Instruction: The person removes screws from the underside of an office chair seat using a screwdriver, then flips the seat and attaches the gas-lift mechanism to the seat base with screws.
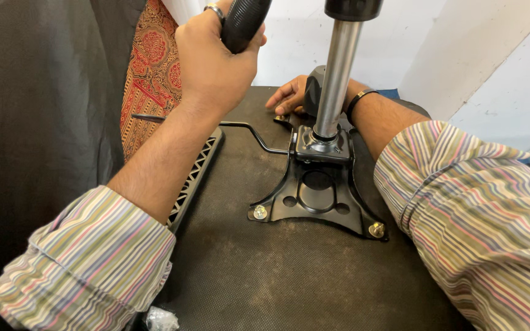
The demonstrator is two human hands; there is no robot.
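Hiding right hand (289, 95) behind cylinder (334, 79)

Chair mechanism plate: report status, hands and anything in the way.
Left hand gripping black handle. Right hand behind steel column, on black knob. Plate bolted to seat underside. Lever rod alongside.

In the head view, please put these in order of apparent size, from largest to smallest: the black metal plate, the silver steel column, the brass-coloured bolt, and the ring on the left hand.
1. Black metal plate
2. Silver steel column
3 and 4. Brass-coloured bolt and the ring on the left hand: they look about alike, so I do not rank them.
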